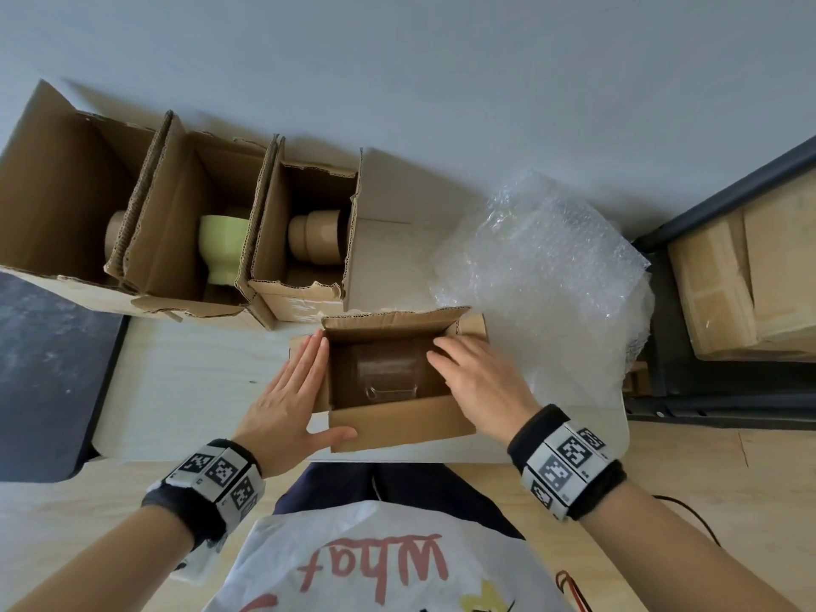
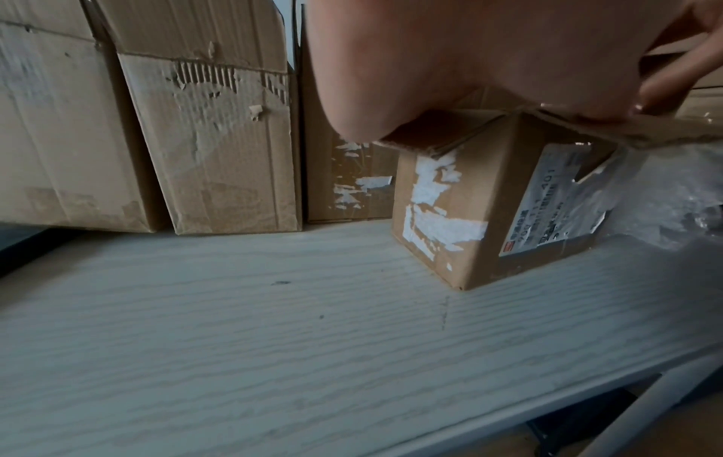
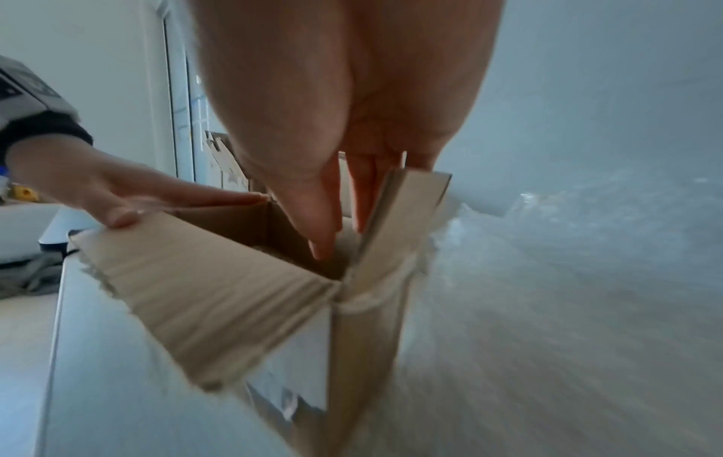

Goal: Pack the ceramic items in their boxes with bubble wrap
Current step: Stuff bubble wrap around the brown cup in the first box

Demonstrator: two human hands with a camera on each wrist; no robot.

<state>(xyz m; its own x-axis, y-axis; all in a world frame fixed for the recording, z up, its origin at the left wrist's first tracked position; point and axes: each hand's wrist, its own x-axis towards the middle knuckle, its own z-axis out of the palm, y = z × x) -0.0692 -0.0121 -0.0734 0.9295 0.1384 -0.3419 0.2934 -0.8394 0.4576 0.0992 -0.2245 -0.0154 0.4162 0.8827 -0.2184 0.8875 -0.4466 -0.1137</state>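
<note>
Our left hand (image 1: 291,404) lies flat, fingers straight, against the small box (image 1: 397,424) flap; right hand (image 1: 477,382) fingers dip inside, holding nothing. Brown mug (image 1: 388,368) sits in it: stiff, breakable, so we'd grip its body. Bubble wrap (image 1: 543,276) lies beside on the worktop (image 1: 190,377).

Brown cardboard boxes (image 1: 399,428), a pale green cup (image 1: 221,249), black-and-white checkered wristbands (image 1: 567,461).

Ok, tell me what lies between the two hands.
Head view: the small open box, a brown item inside, lies between the left hand and right hand.
</note>
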